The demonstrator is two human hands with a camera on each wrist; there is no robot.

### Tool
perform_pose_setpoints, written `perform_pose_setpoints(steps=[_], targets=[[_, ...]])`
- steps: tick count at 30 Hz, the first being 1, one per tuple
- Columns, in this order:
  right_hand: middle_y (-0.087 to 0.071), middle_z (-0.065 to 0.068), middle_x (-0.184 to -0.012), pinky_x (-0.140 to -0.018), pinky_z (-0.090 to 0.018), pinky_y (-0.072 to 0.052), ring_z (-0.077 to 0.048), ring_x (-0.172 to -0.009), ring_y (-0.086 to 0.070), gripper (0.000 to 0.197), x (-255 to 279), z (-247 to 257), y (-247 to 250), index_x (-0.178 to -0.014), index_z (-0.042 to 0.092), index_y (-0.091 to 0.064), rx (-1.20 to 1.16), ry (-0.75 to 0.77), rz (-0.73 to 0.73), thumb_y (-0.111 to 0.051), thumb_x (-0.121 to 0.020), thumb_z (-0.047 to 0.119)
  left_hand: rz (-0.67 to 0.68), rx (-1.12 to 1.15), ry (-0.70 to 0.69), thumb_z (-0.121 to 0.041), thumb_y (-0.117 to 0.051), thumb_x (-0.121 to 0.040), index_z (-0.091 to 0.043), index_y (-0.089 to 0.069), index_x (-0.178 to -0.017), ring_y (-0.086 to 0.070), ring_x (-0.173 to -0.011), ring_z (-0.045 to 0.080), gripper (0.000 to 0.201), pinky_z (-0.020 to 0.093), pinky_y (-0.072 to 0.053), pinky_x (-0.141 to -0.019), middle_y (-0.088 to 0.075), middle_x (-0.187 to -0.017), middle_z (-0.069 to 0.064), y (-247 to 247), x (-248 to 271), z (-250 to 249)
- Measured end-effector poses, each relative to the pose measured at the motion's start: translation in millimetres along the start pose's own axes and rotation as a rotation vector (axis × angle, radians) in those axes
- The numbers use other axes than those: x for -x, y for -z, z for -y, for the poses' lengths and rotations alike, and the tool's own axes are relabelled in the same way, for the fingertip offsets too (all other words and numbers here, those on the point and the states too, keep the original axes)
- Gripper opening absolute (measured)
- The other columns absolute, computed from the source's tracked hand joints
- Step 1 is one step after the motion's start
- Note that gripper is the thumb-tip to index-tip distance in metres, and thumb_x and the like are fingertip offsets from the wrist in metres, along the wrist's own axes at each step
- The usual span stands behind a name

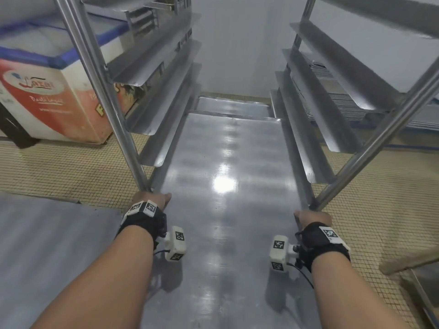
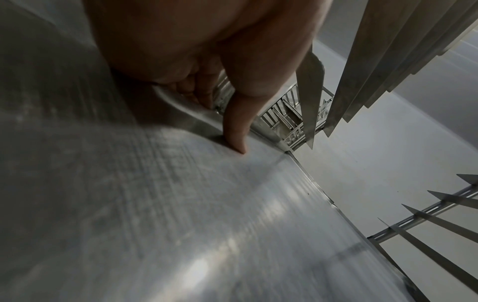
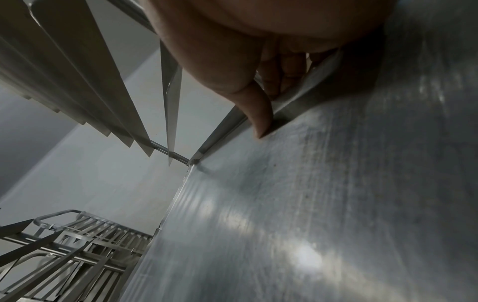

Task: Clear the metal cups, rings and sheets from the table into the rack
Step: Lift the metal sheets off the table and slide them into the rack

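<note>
A long metal sheet (image 1: 225, 210) lies between the side rails of the steel rack (image 1: 99, 74), its far end deep inside. My left hand (image 1: 152, 200) grips the sheet's left edge, thumb on top and fingers curled under, as the left wrist view shows (image 2: 238, 130). On the opposite edge my right hand (image 1: 311, 217) holds the sheet the same way, its thumb pressed on the surface (image 3: 261, 120). Another metal sheet (image 1: 232, 106) rests on a lower level, beyond the held one's far end.
Angled rail ledges (image 1: 332, 110) line both sides of the rack. A red and white chest freezer (image 1: 42, 91) stands at the left. A grey metal surface (image 1: 47, 245) is at the lower left, stacked sheets (image 1: 337, 96) behind the rack at right, tiled floor (image 1: 71, 169) below.
</note>
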State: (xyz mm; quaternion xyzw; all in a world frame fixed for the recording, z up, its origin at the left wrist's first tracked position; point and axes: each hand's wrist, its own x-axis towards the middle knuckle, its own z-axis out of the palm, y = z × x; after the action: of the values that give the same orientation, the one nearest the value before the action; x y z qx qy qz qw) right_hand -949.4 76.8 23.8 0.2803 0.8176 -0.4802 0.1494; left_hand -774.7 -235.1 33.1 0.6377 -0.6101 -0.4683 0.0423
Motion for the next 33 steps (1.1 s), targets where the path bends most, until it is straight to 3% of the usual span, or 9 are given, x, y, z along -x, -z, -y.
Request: perform_pose_setpoints(steps=[6,10,14,16,18,21,24,27,33], targets=[[-0.063,-0.015,-0.093,-0.057,-0.032,-0.049,-0.031,-0.083,-0.066,0.040,-17,13,-4,-0.114,0.000,-0.048,0.026,-0.013,-0.006,-0.071,-0.085,0.014,0.013,0.053,0.012,-0.029,-0.080,-0.081,0.001,-0.050,-0.131,-0.062,-0.101,0.036,0.065,0.042,-0.051,-0.091,-0.065,-0.117,0.018,-7,-11,-10],[-0.065,-0.014,-0.095,-0.072,-0.036,-0.055,-0.032,-0.085,-0.066,0.039,-20,14,-5,-0.114,-0.001,-0.053,0.069,0.005,-0.008,-0.070,-0.083,0.013,0.009,0.060,0.001,-0.030,-0.081,-0.080,0.000,-0.051,-0.126,-0.062,-0.099,0.036,0.063,0.044,-0.052,-0.095,-0.065,-0.112,0.017,-7,-14,-9],[-0.063,-0.018,-0.105,-0.082,-0.035,-0.054,-0.034,-0.089,-0.062,0.031,-17,13,-6,-0.115,0.002,-0.050,0.128,0.060,-0.007,-0.065,-0.088,0.009,0.015,-0.043,-0.075,-0.024,-0.076,-0.084,-0.003,-0.045,-0.097,-0.056,-0.088,0.034,0.040,0.037,-0.048,-0.082,-0.059,-0.086,0.013,-8,-6,-5],[-0.062,-0.020,-0.124,-0.085,-0.033,-0.048,-0.035,-0.108,-0.061,0.022,-12,10,-5,-0.113,0.005,-0.056,0.210,0.125,0.034,-0.059,-0.094,0.015,0.034,-0.200,-0.170,-0.026,-0.076,-0.085,-0.004,-0.051,-0.089,-0.062,-0.101,0.037,0.033,0.038,-0.048,-0.085,-0.066,-0.102,0.018,-9,0,-2],[-0.060,-0.019,-0.130,-0.095,-0.037,-0.047,-0.035,-0.121,-0.057,0.036,-3,5,-7,-0.124,0.002,-0.061,0.275,0.192,0.070,-0.059,-0.093,0.021,0.051,-0.357,-0.261,-0.034,-0.075,-0.085,0.001,-0.060,-0.113,-0.060,-0.117,0.036,0.046,0.039,-0.049,-0.095,-0.062,-0.128,0.021,-9,9,3],[-0.055,-0.018,-0.136,-0.105,-0.045,-0.044,-0.036,-0.124,-0.053,0.062,17,-8,-8,-0.129,0.004,-0.056,0.328,0.232,0.067,-0.072,-0.077,0.034,0.053,-0.581,-0.319,-0.048,-0.068,-0.088,-0.002,-0.036,-0.149,-0.045,-0.134,0.038,0.083,0.042,-0.044,-0.107,-0.037,-0.152,0.022,-9,30,16],[-0.040,-0.016,-0.150,-0.107,-0.040,-0.040,-0.034,-0.134,-0.043,0.078,37,-27,-5,-0.145,0.009,-0.044,0.404,0.285,0.097,-0.074,-0.079,0.040,0.105,-0.797,-0.411,-0.064,-0.060,-0.085,-0.009,-0.039,-0.147,-0.032,-0.142,0.040,0.086,0.047,-0.033,-0.115,-0.028,-0.157,0.024,-11,46,32],[-0.047,-0.016,-0.146,-0.113,-0.046,-0.037,-0.034,-0.133,-0.045,0.072,55,-52,-3,-0.138,0.007,-0.053,0.400,0.393,0.238,-0.074,-0.077,0.039,0.227,-0.833,-0.510,-0.064,-0.062,-0.083,-0.011,-0.050,-0.137,-0.033,-0.139,0.039,0.077,0.049,-0.033,-0.114,-0.032,-0.154,0.022,-12,63,53],[-0.020,-0.005,-0.163,-0.117,-0.050,-0.030,-0.030,-0.146,-0.027,0.076,91,-104,11,-0.144,0.014,-0.047,0.379,0.511,0.396,-0.078,-0.079,0.039,0.475,-0.850,-0.688,-0.078,-0.071,-0.063,-0.029,-0.026,-0.155,0.016,-0.152,0.034,0.114,0.065,0.002,-0.119,0.016,-0.165,0.006,-2,106,103]])
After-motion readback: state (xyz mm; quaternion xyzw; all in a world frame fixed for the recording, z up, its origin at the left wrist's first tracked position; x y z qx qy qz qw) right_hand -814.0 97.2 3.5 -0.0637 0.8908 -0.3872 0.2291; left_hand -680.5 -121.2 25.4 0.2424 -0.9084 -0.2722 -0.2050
